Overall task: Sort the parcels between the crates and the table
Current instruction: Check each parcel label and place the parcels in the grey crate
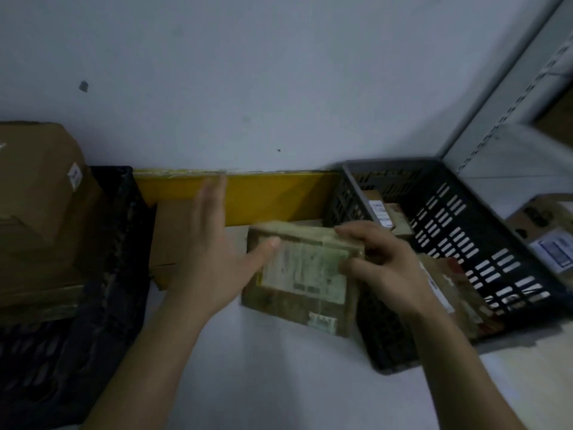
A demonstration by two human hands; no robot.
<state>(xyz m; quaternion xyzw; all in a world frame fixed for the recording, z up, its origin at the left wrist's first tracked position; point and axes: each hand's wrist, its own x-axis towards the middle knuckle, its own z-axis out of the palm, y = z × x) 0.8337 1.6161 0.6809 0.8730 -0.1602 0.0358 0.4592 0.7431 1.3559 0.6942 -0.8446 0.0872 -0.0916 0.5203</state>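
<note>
Crates flank the scene: a dark crate (102, 274) left, a slatted crate (449, 218) right. Between them the taped cardboard parcel (304, 274) looks stiff and light; best held by its side edges. Right hand (387, 268) curls round its right edge; left hand (214, 243) is spread, thumb touching its left edge.

Single head view, close, facing forward-down toward wall (279, 72); somewhat blurred.

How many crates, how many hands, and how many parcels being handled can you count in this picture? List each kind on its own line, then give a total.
Crates: 2, a black crate on the left and a grey crate on the right
Hands: 2, left hand and right hand
Parcels being handled: 1, the labelled parcel
Total: 5
</note>
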